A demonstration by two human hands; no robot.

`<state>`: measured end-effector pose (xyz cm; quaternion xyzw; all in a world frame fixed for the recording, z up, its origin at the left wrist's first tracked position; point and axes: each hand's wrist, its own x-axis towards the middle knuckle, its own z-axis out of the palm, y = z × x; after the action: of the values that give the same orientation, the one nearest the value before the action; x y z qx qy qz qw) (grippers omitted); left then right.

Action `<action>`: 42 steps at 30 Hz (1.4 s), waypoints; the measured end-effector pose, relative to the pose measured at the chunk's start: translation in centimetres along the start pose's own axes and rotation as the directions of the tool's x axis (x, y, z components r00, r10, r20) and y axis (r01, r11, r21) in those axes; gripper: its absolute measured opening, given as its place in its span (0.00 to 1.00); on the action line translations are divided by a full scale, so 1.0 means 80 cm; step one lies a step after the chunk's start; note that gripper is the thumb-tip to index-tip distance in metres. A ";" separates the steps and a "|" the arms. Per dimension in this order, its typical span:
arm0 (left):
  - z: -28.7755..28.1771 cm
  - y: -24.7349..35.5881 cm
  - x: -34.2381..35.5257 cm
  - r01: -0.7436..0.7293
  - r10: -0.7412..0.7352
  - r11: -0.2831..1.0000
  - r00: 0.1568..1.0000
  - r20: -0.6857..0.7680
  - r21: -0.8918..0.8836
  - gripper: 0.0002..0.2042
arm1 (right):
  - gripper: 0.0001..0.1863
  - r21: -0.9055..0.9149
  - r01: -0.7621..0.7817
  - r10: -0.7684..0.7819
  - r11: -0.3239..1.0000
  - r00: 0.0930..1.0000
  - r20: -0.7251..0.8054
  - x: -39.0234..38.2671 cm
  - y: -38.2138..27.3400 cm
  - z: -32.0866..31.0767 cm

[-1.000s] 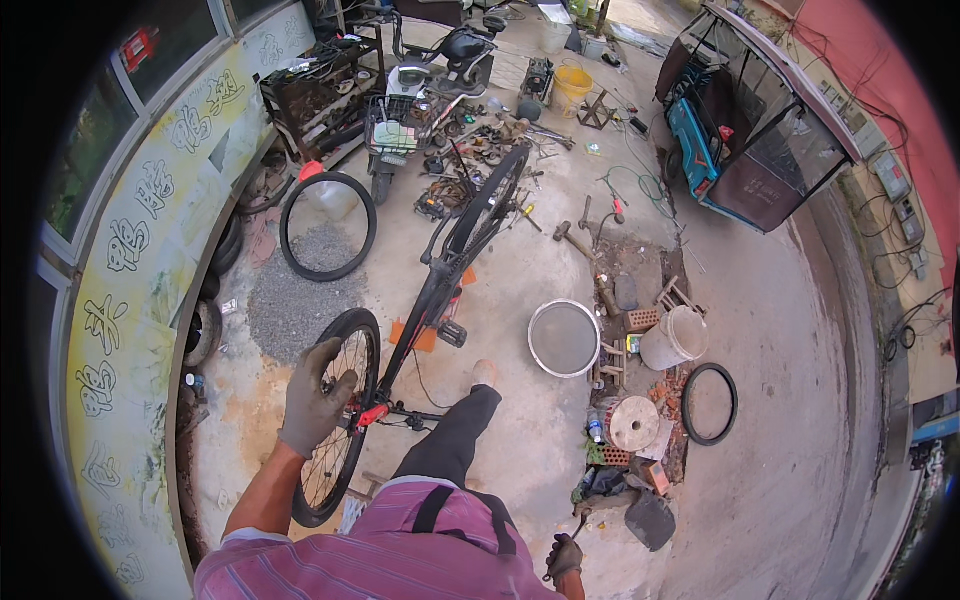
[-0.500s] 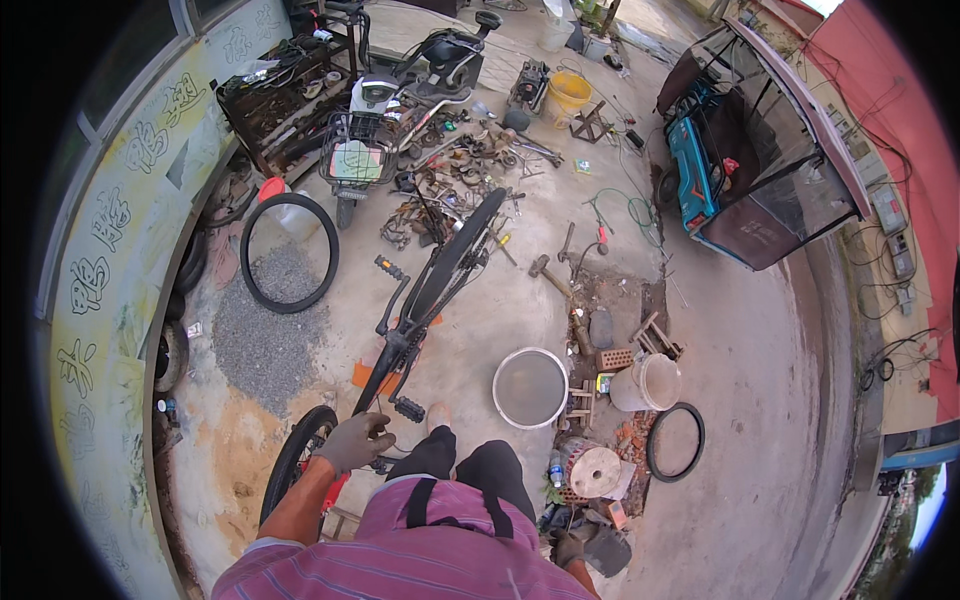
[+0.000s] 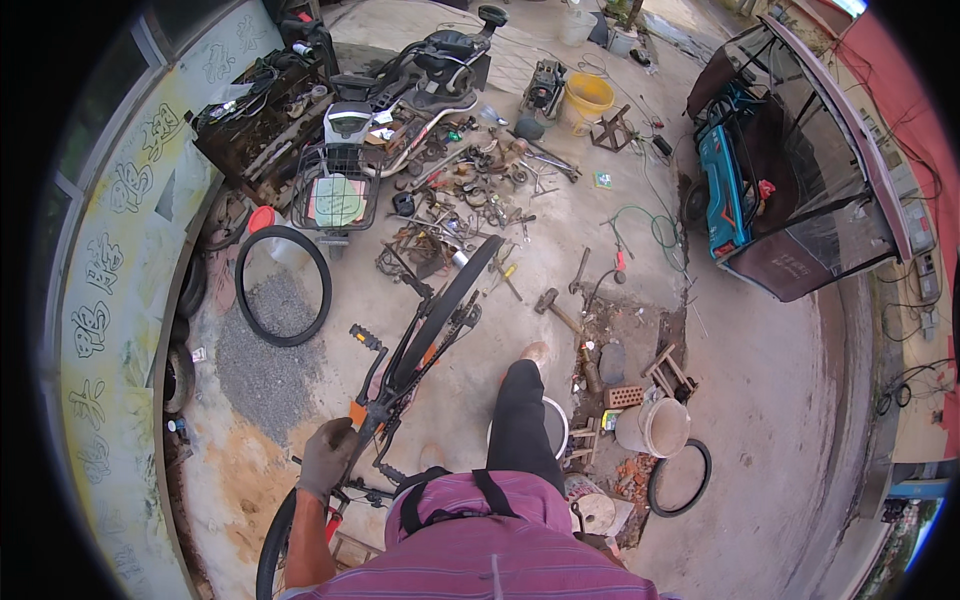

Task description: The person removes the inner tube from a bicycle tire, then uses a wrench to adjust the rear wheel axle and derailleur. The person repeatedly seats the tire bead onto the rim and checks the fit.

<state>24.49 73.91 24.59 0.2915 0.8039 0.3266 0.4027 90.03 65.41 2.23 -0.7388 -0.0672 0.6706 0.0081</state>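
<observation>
My left hand (image 3: 330,455), in a grey glove, is closed round the frame of a black bicycle (image 3: 378,408) with red parts. The bike stretches diagonally from the lower left to a narrow dark tyre (image 3: 440,310) higher up, with crank and pedals showing. My right hand is hidden behind my body. My dark-trousered leg (image 3: 525,420) reaches forward beside the bike, partly over a round metal basin (image 3: 555,430).
A loose tyre (image 3: 321,300) lies left on gravel. Scattered tools and parts (image 3: 470,190) lie before a scooter (image 3: 350,120). A hammer (image 3: 550,308), brick (image 3: 623,395), bucket (image 3: 655,428) and another tyre (image 3: 680,502) are right. A covered tricycle (image 3: 730,200) stands upper right; a signboard wall runs left.
My left hand has moved from near the lower wheel up along the frame. My leg has stepped forward and right, partly covering the basin. My right hand has dropped out of sight.
</observation>
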 end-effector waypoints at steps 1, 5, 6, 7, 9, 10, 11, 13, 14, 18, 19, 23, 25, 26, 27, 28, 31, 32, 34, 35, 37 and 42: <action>0.016 0.018 0.029 -0.012 0.013 1.000 0.999 -0.033 0.014 0.18 | 0.11 -0.028 -0.019 0.019 0.999 1.000 0.003 0.018 -0.047 -0.012; 0.145 0.098 0.161 0.049 -0.054 0.995 0.997 -0.053 -0.091 0.18 | 0.11 -0.126 -0.063 0.059 0.990 0.998 -0.030 0.053 -0.288 -0.049; 0.167 0.121 0.189 0.177 -0.179 0.980 0.984 -0.015 -0.097 0.18 | 0.13 -0.107 -0.047 0.034 0.993 0.992 -0.122 0.052 -0.353 -0.055; 0.202 0.138 0.203 0.176 -0.175 0.981 0.984 0.022 -0.075 0.18 | 0.13 -0.133 -0.006 -0.015 0.991 0.987 -0.157 0.048 -0.414 -0.063; 0.248 0.180 0.221 0.124 -0.132 0.990 0.981 0.141 0.065 0.18 | 0.12 -0.069 0.092 -0.103 0.993 0.980 -0.168 0.033 -0.539 -0.071; 0.263 0.203 0.229 0.149 -0.148 0.989 0.973 0.175 0.005 0.18 | 0.12 -0.052 0.140 -0.147 0.989 0.977 -0.155 0.021 -0.593 -0.073; 0.272 0.224 0.243 0.142 -0.148 0.989 0.975 0.165 0.052 0.18 | 0.12 -0.074 0.186 -0.195 0.980 0.968 -0.155 0.012 -0.649 -0.071; 0.287 0.259 0.266 0.095 -0.105 0.993 0.983 0.151 0.074 0.17 | 0.13 -0.069 0.258 -0.264 0.964 0.958 -0.110 -0.002 -0.744 -0.068; 0.292 0.274 0.278 0.102 -0.107 0.994 0.985 0.134 0.043 0.17 | 0.14 -0.093 0.286 -0.297 0.954 0.946 -0.134 -0.005 -0.785 -0.062; 0.307 0.322 0.333 0.126 -0.122 0.991 0.988 0.095 -0.044 0.15 | 0.13 -0.132 0.373 -0.383 0.918 0.922 -0.059 -0.001 -0.894 -0.043; 0.311 0.334 0.348 0.129 -0.125 0.991 0.987 0.098 -0.031 0.14 | 0.13 -0.142 0.404 -0.415 0.903 0.908 -0.054 0.001 -0.907 -0.039; 0.345 0.396 0.437 0.291 -0.275 0.955 0.937 0.214 -0.049 0.14 | 0.15 -0.065 0.361 -0.365 0.930 0.926 -0.091 0.006 -0.942 -0.031; 0.370 0.427 0.500 0.179 -0.192 0.981 0.946 0.261 0.071 0.15 | 0.15 0.367 0.218 -0.273 0.904 0.956 0.105 0.003 -0.967 -0.031; 0.383 0.439 0.521 0.160 -0.196 0.977 0.936 0.291 0.143 0.16 | 0.15 0.628 0.020 -0.210 0.778 0.950 0.230 0.000 -0.982 -0.029; 0.396 0.450 0.544 0.105 -0.133 0.989 0.945 0.298 0.109 0.15 | 0.14 0.649 0.015 -0.306 0.761 0.890 0.338 -0.003 -1.001 -0.024; 0.410 0.462 0.570 0.040 -0.061 0.996 0.951 0.304 0.075 0.15 | 0.16 0.660 -0.008 -0.367 0.751 0.825 0.429 -0.003 -1.023 -0.012; 0.451 0.486 0.634 -0.035 0.041 0.999 0.952 0.302 -0.026 0.14 | 0.17 0.632 0.030 -0.422 0.774 0.770 0.479 0.002 -1.097 0.042; 0.467 0.488 0.657 -0.019 0.029 0.999 0.954 0.300 -0.034 0.14 | 0.17 0.634 -0.011 -0.420 0.774 0.740 0.525 0.008 -1.118 0.065; 0.502 0.482 0.701 0.052 -0.021 0.994 0.952 0.307 -0.093 0.14 | 0.16 0.620 -0.073 -0.383 0.781 0.728 0.568 0.036 -1.153 0.118; 0.520 0.474 0.723 -0.090 0.091 0.996 0.968 0.232 -0.017 0.13 | 0.16 0.609 -0.122 -0.358 0.784 0.712 0.604 0.056 -1.167 0.145; 0.561 0.450 0.771 0.031 -0.024 0.999 0.970 0.243 -0.026 0.12 | 0.15 0.547 -0.163 -0.265 0.821 0.739 0.619 0.111 -1.194 0.194; 0.657 0.348 0.882 0.389 -0.343 0.902 0.909 0.235 -0.189 0.11 | 0.13 0.227 -0.252 0.109 0.941 0.858 0.502 0.284 -1.215 0.279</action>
<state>38.55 157.94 -10.81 0.1163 0.7572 0.3056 0.5654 61.37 162.51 -12.60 -0.5422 0.1004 0.8335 0.0335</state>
